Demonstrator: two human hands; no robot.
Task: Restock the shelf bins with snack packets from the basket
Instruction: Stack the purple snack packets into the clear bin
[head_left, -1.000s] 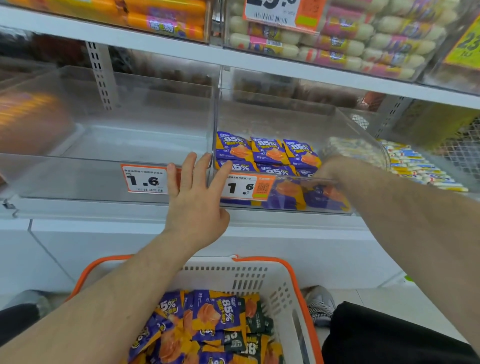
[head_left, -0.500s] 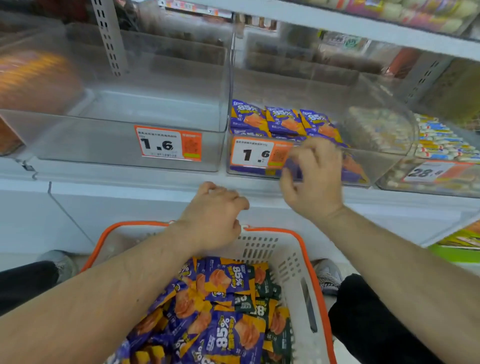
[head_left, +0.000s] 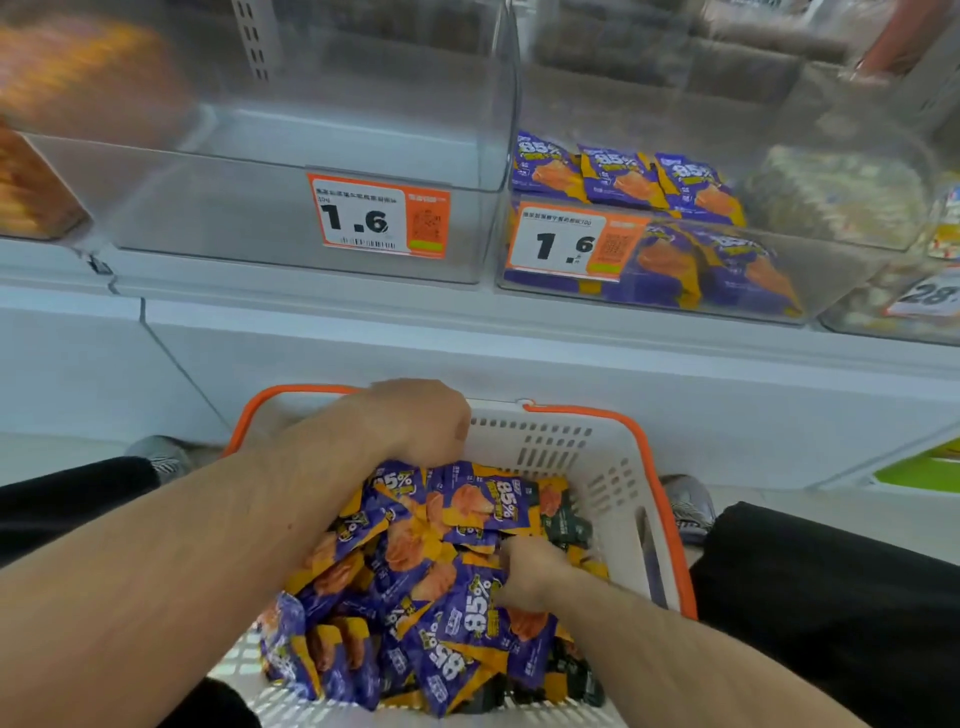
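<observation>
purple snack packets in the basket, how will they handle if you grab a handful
The purple snack packets look small and flat, so probably light. They lie crumpled at all angles in the white basket, suggesting floppy film that bends rather than stiff packs. The glossy wrap may be slippery, so some could slide out of the right hand.

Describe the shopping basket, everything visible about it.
The basket looks like white plastic with slotted and perforated walls and an orange rim and handle. It sits upright, low in front of the white shelf base, between the person's knees. It holds a loose heap of purple and orange snack packets, a few dark ones among them. The left hand and right hand both reach into the heap, fingers buried among packets.
</observation>
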